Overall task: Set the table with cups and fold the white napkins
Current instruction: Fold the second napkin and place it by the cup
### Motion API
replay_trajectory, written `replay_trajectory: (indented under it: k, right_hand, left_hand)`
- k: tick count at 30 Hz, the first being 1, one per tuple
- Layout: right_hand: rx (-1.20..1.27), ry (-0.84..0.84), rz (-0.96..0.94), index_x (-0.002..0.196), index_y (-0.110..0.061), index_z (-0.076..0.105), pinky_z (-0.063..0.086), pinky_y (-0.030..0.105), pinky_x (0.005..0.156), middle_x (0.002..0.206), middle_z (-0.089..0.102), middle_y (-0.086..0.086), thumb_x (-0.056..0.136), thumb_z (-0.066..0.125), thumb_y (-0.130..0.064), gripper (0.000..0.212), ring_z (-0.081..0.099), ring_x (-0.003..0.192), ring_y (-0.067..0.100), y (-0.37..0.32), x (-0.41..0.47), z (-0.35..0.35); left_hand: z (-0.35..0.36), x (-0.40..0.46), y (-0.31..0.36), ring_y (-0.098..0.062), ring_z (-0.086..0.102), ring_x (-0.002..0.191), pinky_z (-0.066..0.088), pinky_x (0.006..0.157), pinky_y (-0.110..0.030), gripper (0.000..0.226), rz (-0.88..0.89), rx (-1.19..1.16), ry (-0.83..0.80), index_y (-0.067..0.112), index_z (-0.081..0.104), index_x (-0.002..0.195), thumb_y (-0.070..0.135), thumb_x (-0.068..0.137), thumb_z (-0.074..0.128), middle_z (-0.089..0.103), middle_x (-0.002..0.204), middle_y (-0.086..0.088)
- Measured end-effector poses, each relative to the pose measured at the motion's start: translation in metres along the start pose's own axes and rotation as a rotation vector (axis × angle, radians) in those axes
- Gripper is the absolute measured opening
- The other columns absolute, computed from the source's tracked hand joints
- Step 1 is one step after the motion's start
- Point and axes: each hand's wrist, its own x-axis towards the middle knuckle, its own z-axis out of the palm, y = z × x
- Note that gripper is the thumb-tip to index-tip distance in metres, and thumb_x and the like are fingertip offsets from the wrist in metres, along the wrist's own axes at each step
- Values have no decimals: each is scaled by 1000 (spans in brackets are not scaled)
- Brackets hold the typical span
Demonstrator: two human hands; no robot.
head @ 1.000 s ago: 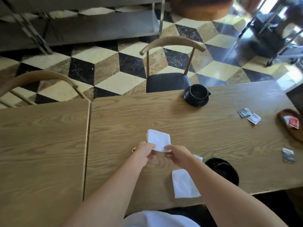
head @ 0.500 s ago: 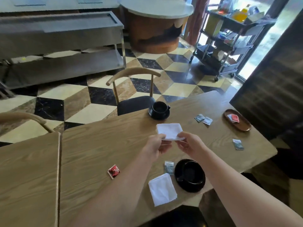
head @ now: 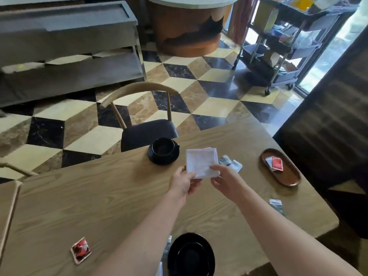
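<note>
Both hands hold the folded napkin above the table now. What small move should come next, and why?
Probably lower the napkin onto the bare table beside the far cup. It already looks folded into a neat square, the left hand and right hand pinch its near edge in the air, and that cup on its saucer has no napkin beside it.

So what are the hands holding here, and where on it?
A folded white napkin. The left hand pinches its near left corner, the right hand its near right corner.
</note>
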Motion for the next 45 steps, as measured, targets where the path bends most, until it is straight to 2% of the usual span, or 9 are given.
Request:
replay_trajectory:
  k: [5,13,17,21,24,27,33,40,45]
  right_hand:
    - [-253,-46,25,77,-30,75,47,24,62,75,66,-8,86,73,-31,9,59,64,9,-38,62,-26]
    - [-549,4,-15,98,-17,74,40,20,47,74,68,0,81,68,-10,19,57,52,11,-61,156,-16]
    - [-684,16,-131,93,-22,73,51,33,70,94,75,7,80,73,-11,17,67,81,24,-65,208,8]
    - [-866,53,-240,81,-32,68,54,40,87,78,69,-17,80,71,-19,14,70,93,23,-70,246,27]
    - [-1106,102,-291,91,-28,66,47,45,96,78,64,-18,78,70,-29,13,65,92,19,-67,261,31]
    - [-1185,140,-313,91,-20,64,48,43,88,79,63,-10,80,67,-31,16,61,87,24,-61,269,30]
    - [-1267,172,-372,86,-14,64,51,41,79,93,67,4,84,61,-31,17,61,90,29,-56,271,28]
    - [-1192,249,-349,121,-9,56,46,45,99,123,58,10,85,73,-39,50,57,114,30,-43,241,23]
    - [-1032,143,-513,102,-16,61,46,32,81,101,59,0,87,69,-27,20,58,89,16,31,139,28]
  left_hand:
    - [39,54,3,-20,59,58,43,52,-24,16,-75,-42,90,15,57,97,1,92,59,65,80,-10]
    - [46,129,7,-14,62,51,48,41,-18,11,-278,-365,236,5,59,89,-5,92,63,65,72,-12]
    - [40,166,8,-13,63,47,51,41,-17,17,-329,-563,326,5,59,87,-11,93,59,67,63,-12]
    - [44,199,9,-16,65,58,57,45,-20,12,-341,-666,427,-3,60,89,-14,88,65,65,76,-14]
    - [49,218,2,-14,63,50,57,46,-21,9,-344,-656,500,-3,62,85,-6,90,69,66,75,-12]
    - [54,229,-4,-17,63,59,55,42,-21,8,-366,-640,569,0,65,95,6,92,71,68,82,-13]
    - [54,238,-10,-21,72,48,55,45,-25,12,-305,-466,766,-5,70,83,2,80,80,73,61,-15]
    - [47,201,-9,-18,71,49,55,46,-25,18,-245,-418,650,6,66,98,20,89,74,69,68,-8]
    - [-9,90,-53,-16,65,51,48,45,-24,17,-102,-197,483,14,65,88,31,89,64,67,59,3]
